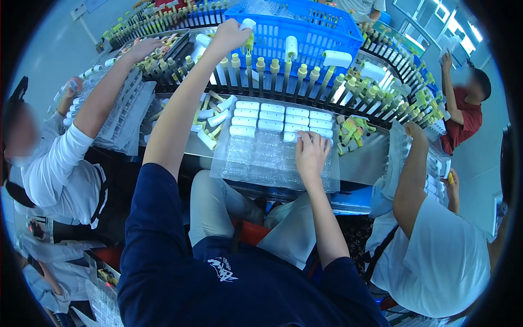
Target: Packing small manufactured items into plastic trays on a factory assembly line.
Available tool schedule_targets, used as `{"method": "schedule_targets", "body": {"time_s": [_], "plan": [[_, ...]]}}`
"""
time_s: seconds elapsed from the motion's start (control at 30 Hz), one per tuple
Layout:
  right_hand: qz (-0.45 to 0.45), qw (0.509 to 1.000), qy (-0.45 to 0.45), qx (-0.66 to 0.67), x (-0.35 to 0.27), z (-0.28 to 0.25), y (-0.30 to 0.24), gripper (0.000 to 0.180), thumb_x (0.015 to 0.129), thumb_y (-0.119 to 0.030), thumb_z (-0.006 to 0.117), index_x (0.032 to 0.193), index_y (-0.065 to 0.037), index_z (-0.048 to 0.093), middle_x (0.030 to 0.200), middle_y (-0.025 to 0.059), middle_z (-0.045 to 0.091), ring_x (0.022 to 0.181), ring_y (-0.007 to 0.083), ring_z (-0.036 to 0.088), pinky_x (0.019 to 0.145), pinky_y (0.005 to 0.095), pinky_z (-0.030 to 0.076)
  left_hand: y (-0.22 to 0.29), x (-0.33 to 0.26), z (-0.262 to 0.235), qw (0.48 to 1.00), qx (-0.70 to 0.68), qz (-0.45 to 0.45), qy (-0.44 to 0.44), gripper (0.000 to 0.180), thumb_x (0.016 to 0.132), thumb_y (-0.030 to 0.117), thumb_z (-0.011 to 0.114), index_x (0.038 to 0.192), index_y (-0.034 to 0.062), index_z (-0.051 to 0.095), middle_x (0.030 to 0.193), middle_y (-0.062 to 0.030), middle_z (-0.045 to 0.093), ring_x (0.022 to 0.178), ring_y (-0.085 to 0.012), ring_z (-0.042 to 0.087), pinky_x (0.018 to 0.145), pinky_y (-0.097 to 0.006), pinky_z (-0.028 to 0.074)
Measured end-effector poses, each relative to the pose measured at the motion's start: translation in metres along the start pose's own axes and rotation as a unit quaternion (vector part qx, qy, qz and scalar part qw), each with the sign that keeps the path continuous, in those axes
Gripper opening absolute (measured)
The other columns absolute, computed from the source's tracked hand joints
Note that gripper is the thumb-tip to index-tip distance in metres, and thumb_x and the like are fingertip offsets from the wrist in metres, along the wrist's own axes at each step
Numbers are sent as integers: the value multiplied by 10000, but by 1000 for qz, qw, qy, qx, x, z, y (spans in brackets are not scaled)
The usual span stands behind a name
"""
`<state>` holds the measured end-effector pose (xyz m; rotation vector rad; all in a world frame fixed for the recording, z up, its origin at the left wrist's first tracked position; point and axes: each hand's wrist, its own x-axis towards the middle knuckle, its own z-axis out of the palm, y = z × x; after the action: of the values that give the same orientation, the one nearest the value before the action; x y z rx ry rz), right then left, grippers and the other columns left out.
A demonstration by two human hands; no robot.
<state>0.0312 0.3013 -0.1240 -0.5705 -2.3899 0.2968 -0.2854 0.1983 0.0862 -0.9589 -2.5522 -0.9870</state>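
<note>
Head view: left hand [231, 37] pinches cover [248, 23] past tray [248, 158]; right hand [312, 155] probably steadies tray's white pieces [297, 119], can't tell if gripping.

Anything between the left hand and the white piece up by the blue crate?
Nothing visible. The left hand appears to touch the white piece, though its exact grip is hidden. The blue crate is behind the row of yellow-tipped posts, not between them.

Pale blue wall [41, 60] at left, bearing a small white box [78, 11]; similar wall [479, 155] at right. Windows [452, 26] upper right, panes brightest; overall light bluish. Metal table [364, 162] at centre, surface reflective.
</note>
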Motion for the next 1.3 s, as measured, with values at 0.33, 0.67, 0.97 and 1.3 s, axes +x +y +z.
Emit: {"method": "schedule_targets", "body": {"time_s": [0.33, 0.67, 0.97, 1.3], "plan": [[-2, 1000, -7, -1, 1, 3, 3, 219, 883, -203, 657, 1097, -171, 689, 1097, 62, 590, 1131, 260, 522, 1113, 558, 271, -34, 13, -34, 992, 115, -47, 5, 393, 752, 325, 643, 832, -51, 724, 865, -261, 700, 872, -384, 702, 806, -442, 553], [-1, 1000, -16, -9, 4, 4, -3, 226, 885, -214, 658, 1105, -172, 684, 1114, 67, 593, 1131, 264, 522, 1106, 536, 282, -130, 18, -67, 965, -52, -182, 180, 562, 811, 430, 636, 906, -120, 697, 801, -241, 703, 716, -296, 725, 612, -377, 590], [2, 999, -27, -28, 3, 7, 3, 227, 899, -205, 645, 1118, -162, 685, 1120, 76, 600, 1141, 278, 518, 1121, 540, 270, -175, 33, -97, 971, 152, -179, 32, 496, 760, 376, 683, 991, -63, 711, 976, -263, 702, 859, -371, 712, 773, -428, 573], [-38, 985, -167, -13, 33, -12, -3, 304, 811, -178, 731, 1106, -153, 664, 1104, 58, 597, 1097, 286, 534, 1023, 513, 350, -237, 27, -111, 908, 393, -140, 48, 424, 822, 355, 671, 1155, 94, 639, 1125, -113, 700, 1051, -361, 670, 812, -509, 545]]}}
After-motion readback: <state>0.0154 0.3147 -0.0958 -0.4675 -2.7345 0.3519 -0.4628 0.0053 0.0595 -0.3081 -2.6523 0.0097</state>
